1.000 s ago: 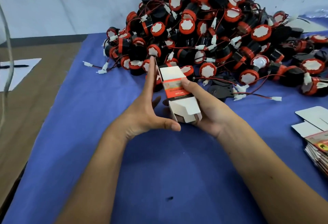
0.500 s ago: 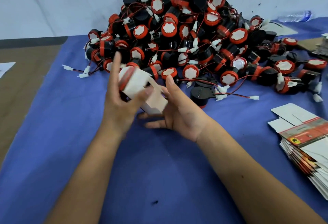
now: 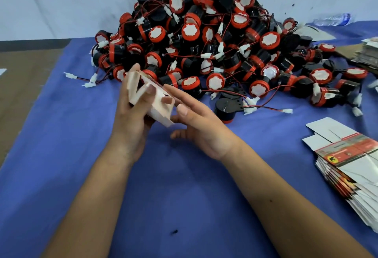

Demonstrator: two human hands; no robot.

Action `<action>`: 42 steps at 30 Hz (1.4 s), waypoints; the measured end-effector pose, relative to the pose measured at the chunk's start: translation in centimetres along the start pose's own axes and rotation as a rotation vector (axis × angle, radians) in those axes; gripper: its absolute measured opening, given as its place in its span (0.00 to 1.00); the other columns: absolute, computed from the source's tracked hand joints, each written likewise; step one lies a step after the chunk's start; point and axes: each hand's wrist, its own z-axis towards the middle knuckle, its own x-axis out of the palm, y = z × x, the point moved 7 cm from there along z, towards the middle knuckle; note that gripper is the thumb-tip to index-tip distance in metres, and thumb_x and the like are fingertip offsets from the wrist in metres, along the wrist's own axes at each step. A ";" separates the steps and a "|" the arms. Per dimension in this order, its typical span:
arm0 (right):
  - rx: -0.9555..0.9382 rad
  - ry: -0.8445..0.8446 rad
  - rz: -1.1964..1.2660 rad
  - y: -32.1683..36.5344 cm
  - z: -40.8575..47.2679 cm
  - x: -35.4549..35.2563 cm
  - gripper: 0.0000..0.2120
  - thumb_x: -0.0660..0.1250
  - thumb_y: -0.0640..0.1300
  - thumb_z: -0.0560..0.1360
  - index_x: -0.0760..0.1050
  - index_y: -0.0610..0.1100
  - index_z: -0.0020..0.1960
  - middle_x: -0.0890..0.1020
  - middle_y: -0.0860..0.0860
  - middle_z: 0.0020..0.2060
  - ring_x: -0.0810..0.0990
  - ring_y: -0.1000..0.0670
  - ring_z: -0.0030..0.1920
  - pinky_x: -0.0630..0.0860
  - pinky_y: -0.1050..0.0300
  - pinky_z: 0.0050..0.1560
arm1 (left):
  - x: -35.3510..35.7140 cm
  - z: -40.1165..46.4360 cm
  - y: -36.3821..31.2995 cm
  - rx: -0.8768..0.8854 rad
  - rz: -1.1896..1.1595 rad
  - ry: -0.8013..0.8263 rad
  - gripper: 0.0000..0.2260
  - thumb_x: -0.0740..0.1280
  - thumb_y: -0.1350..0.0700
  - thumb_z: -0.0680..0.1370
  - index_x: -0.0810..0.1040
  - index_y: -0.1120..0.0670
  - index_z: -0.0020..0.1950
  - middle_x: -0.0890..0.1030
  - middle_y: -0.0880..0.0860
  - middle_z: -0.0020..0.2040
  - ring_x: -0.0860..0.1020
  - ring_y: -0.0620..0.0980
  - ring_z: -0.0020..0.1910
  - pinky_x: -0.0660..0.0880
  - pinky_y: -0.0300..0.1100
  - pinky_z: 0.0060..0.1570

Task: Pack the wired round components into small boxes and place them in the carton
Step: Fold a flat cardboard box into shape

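A small white cardboard box lies tilted between my hands above the blue cloth, its open end and flaps facing me. My left hand grips it from the left and below, with a fingertip inside the opening. My right hand touches the box's right side, thumb near its flap and fingers loosely stretched. Behind the hands rises a big pile of round black-and-red wired components with white connectors. One black component lies loose at the pile's near edge.
A stack of flat unfolded boxes lies at the right edge. More flat cardboard sits far right behind the pile. Blue cloth covers the table; bare brown tabletop shows at left. A plastic bottle lies at the back.
The box has turned in my hands from upright with the printed side showing to tilted with its open end toward me. Both hands shifted left; the view swung right.
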 end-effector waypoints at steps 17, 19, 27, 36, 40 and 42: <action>0.055 0.020 0.162 -0.1 -0.4 0.3 0.29 0.58 0.44 0.75 0.66 0.43 0.77 0.75 0.35 0.67 0.75 0.30 0.67 0.73 0.22 0.61 | 1.3 -0.6 1.3 0.038 0.195 0.023 0.31 0.69 0.54 0.78 0.63 0.46 0.80 0.79 0.50 0.69 0.79 0.51 0.67 0.79 0.56 0.63; 0.062 0.057 0.220 0.1 -0.4 0.8 0.31 0.58 0.41 0.73 0.65 0.43 0.77 0.71 0.34 0.71 0.77 0.32 0.64 0.78 0.29 0.58 | 0.4 -0.6 1.1 0.022 0.112 -0.054 0.29 0.68 0.54 0.78 0.65 0.49 0.78 0.80 0.53 0.66 0.81 0.54 0.63 0.80 0.59 0.59; 0.022 -0.159 0.005 -0.5 -0.1 -0.2 0.19 0.70 0.50 0.80 0.74 0.45 0.67 0.83 0.42 0.59 0.85 0.38 0.55 0.83 0.48 0.40 | 0.3 -0.8 1.8 0.091 0.177 -0.227 0.21 0.65 0.52 0.83 0.65 0.51 0.76 0.78 0.51 0.70 0.79 0.49 0.67 0.80 0.55 0.63; -0.070 -0.343 -0.092 -0.1 -0.2 -1.3 0.15 0.71 0.48 0.79 0.74 0.38 0.57 0.84 0.45 0.51 0.86 0.42 0.46 0.82 0.48 0.36 | 1.6 -1.1 1.9 0.146 0.197 -0.092 0.21 0.59 0.56 0.85 0.63 0.49 0.79 0.77 0.48 0.70 0.78 0.45 0.66 0.79 0.47 0.62; -0.163 -0.375 -0.291 0.6 -0.4 -2.1 0.06 0.68 0.42 0.81 0.75 0.43 0.57 0.86 0.56 0.47 0.86 0.47 0.42 0.81 0.51 0.31 | 1.9 -1.1 1.9 -0.020 -0.049 -0.046 0.22 0.53 0.42 0.86 0.73 0.50 0.73 0.84 0.51 0.60 0.83 0.46 0.51 0.80 0.44 0.48; -0.215 -0.351 -0.404 1.0 -0.5 -1.9 0.06 0.69 0.44 0.81 0.75 0.47 0.57 0.85 0.58 0.49 0.86 0.46 0.36 0.80 0.51 0.28 | 1.8 -1.1 2.2 -0.096 -0.126 -0.050 0.27 0.52 0.38 0.85 0.72 0.52 0.75 0.84 0.53 0.62 0.84 0.50 0.56 0.82 0.48 0.51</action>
